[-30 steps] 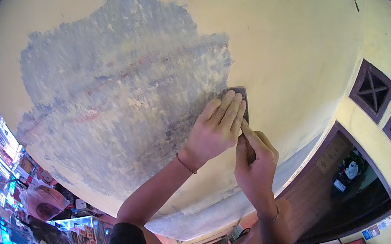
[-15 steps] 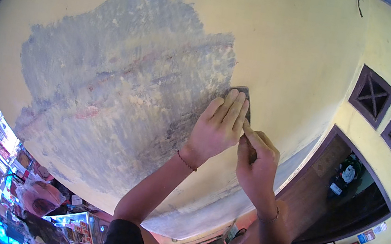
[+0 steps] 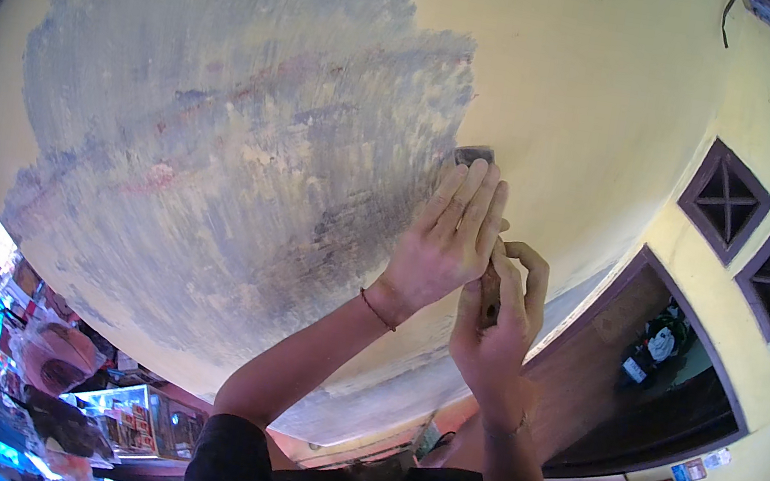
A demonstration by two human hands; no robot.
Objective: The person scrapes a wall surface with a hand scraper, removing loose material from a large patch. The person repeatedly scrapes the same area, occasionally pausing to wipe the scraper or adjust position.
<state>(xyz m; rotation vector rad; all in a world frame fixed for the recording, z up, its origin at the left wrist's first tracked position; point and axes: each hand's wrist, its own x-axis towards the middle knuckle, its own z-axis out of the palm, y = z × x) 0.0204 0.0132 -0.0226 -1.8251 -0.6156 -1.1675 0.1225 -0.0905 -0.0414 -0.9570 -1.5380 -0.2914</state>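
We had the scraper (image 3: 474,155) against the cream wall (image 3: 590,102), beside the right edge of a large grey patch (image 3: 251,136), its dark blade end pointing upward and peeking out just beyond our fingertips. The left grip (image 3: 445,242) lay flat over the tool, its fingers straight, close together and pointing up the wall, so that it pressed from above instead of wrapping round; most of the blade was hidden under it. The right grip (image 3: 500,322) sat just below and to the right, closed around the brown handle (image 3: 491,291), whose lower end, with a dark hole in it, showed between the thumb and the bent fingers. The two hands were touching or very nearly so; we could not tell which. A thin dark bracelet (image 3: 378,310) circled our left wrist, and another band (image 3: 520,423) circled the right one. The grey patch was streaky and uneven, with a reddish mark (image 3: 159,175) toward its left and a darker smudge (image 3: 332,228) near our left wrist. On the adjoining wall to the right, we saw dark square vents (image 3: 726,203) with crossed bars above a doorway (image 3: 571,398). At lower left stood a lit glass case (image 3: 141,418) of small goods, with a pinkish wrapped object (image 3: 57,356) near it.
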